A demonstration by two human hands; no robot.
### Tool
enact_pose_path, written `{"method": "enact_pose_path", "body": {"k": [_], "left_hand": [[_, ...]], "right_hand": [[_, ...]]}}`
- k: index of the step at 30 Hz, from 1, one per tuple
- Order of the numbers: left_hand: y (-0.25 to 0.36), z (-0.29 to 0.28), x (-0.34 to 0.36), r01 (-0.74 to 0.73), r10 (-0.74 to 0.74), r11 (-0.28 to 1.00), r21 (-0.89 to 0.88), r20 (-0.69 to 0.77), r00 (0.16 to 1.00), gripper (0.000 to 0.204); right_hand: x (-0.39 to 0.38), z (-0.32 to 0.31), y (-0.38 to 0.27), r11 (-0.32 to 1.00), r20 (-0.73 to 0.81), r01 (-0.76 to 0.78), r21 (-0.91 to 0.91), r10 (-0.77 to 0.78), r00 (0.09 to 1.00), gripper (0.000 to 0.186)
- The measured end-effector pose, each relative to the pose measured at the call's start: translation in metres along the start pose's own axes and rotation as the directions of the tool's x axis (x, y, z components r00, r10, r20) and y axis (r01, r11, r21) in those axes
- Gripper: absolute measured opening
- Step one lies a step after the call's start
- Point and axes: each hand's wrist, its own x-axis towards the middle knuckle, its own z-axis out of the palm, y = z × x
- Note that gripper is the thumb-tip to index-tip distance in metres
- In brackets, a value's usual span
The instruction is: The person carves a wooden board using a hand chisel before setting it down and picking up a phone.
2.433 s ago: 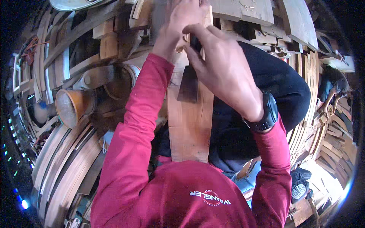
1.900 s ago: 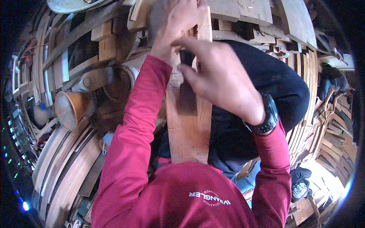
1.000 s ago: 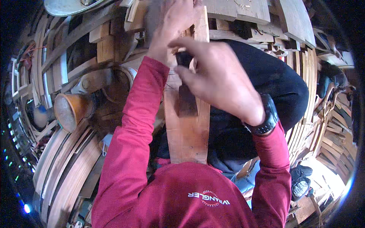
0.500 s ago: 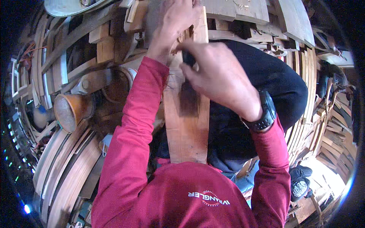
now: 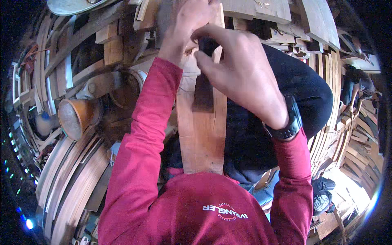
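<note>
A long pale wooden board point(image 5: 204, 143) runs away from my body, with pencil lines across it and its near end against me. My left hand point(image 5: 192, 18) is at its far part, at the top of the view. Its fingers look curled, partly cut off by the frame edge, and what they hold is hidden. My right hand point(image 5: 247, 75), with a black watch point(image 5: 288, 120) on the wrist, hovers over the board. It grips a dark, blocky bar-like tool point(image 5: 203, 96), whose kind I cannot make out. Small wood chips point(image 5: 190, 52) lie beside my left wrist.
Stacked planks point(image 5: 261, 12) stand at the far side. Curved boards point(image 5: 73, 183) lean at the left, near an orange bucket-like container point(image 5: 73, 116). My dark-trousered leg point(image 5: 298, 85) is right of the board. Another person point(image 5: 322, 196) is at the lower right, among wood pieces.
My right hand has shifted slightly away from my body and to the right, and the dark tool with it. The left hand stays nearly in place on the far part of the board.
</note>
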Motion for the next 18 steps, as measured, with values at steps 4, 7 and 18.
{"method": "enact_pose_path", "body": {"k": [4, 7, 18], "left_hand": [[0.002, -0.009, 0.002, 0.068, -0.064, 0.997, -0.031, 0.114, 0.991, 0.043], [-0.004, -0.004, 0.001, 0.063, -0.060, 0.998, -0.026, 0.093, 0.994, 0.043], [0.004, -0.009, 0.003, 0.037, -0.036, 0.999, -0.008, 0.086, 0.996, 0.042]], "right_hand": [[-0.006, 0.007, 0.001, 0.994, 0.273, -0.093, -0.050, 0.104, 0.957, 0.028], [-0.003, 0.003, 0.001, 1.000, 0.171, 0.000, -0.001, 0.001, 0.985, 0.029], [-0.002, -0.001, -0.001, 1.000, 0.035, -0.009, -0.002, 0.010, 0.999, 0.027]]}}
